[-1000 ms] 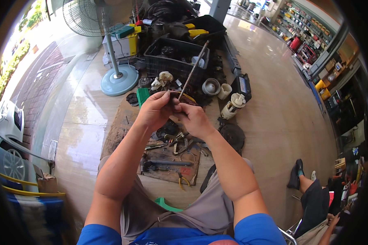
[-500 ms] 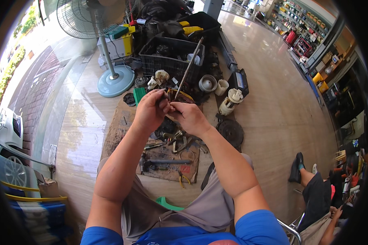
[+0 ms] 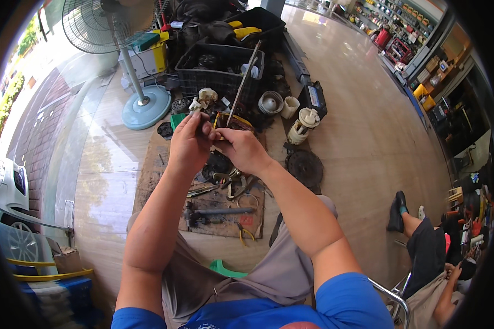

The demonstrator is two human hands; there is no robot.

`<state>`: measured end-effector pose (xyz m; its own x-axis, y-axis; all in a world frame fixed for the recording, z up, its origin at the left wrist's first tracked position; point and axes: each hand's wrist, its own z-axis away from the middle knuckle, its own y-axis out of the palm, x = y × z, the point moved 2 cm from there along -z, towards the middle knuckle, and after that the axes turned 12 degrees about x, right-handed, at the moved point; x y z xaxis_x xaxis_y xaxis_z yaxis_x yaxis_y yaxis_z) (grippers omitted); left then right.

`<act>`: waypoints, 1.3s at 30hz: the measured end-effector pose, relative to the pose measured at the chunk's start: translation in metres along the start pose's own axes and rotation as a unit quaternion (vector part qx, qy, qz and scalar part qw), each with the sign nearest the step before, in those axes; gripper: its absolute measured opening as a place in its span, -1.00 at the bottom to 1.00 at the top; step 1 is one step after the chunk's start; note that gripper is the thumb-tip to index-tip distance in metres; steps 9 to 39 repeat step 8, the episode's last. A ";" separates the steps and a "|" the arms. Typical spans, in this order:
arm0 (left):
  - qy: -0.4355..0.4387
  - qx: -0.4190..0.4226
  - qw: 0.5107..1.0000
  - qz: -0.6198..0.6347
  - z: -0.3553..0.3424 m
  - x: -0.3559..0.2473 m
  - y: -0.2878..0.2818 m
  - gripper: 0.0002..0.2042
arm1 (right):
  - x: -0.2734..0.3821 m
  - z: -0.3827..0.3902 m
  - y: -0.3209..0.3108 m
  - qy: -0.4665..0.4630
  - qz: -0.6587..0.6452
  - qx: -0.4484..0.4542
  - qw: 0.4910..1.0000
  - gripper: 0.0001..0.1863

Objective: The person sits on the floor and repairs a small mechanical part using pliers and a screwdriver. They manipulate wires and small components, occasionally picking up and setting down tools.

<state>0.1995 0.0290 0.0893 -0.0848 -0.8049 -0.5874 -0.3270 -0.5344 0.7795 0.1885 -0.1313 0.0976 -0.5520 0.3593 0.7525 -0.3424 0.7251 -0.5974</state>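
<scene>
My left hand (image 3: 187,143) is raised in front of me, its fingers curled round a small dark piece that they mostly hide. Close to its right, my right hand (image 3: 246,151) is closed in a pinch, its thumb against the left fingers. A long thin metal rod (image 3: 243,83) slants up and away from just behind the right hand's fingers. Whether that hand grips the rod or the rod leans on things behind cannot be made out. Beneath both hands, a stained cardboard sheet (image 3: 148,189) carries a hammer (image 3: 219,211), pliers with yellow handles (image 3: 246,234) and dark metal parts.
Beyond the hands stands a black crate (image 3: 217,82) of parts. A pedestal fan (image 3: 142,107) is at the far left. To the right are a white fuel pump (image 3: 303,126), a round fan wheel (image 3: 270,102) and a black disc (image 3: 304,167). Another person's leg (image 3: 411,230) shows at the right.
The whole view has shifted, so the hands and surroundings appear slightly further left and up. Both hands keep nearly the same closed pose.
</scene>
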 end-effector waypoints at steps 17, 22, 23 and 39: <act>0.021 0.036 0.999 0.027 -0.005 -0.008 -0.018 -0.71 | 0.004 -0.001 -0.005 0.026 0.008 0.030 0.999 -0.72; 0.021 0.036 0.999 0.027 -0.005 -0.008 -0.018 -0.71 | 0.004 -0.001 -0.005 0.026 0.008 0.030 0.999 -0.72; 0.021 0.036 0.999 0.027 -0.005 -0.008 -0.018 -0.71 | 0.004 -0.001 -0.005 0.026 0.008 0.030 0.999 -0.72; 0.021 0.036 0.999 0.027 -0.005 -0.008 -0.018 -0.71 | 0.004 -0.001 -0.005 0.026 0.008 0.030 0.999 -0.72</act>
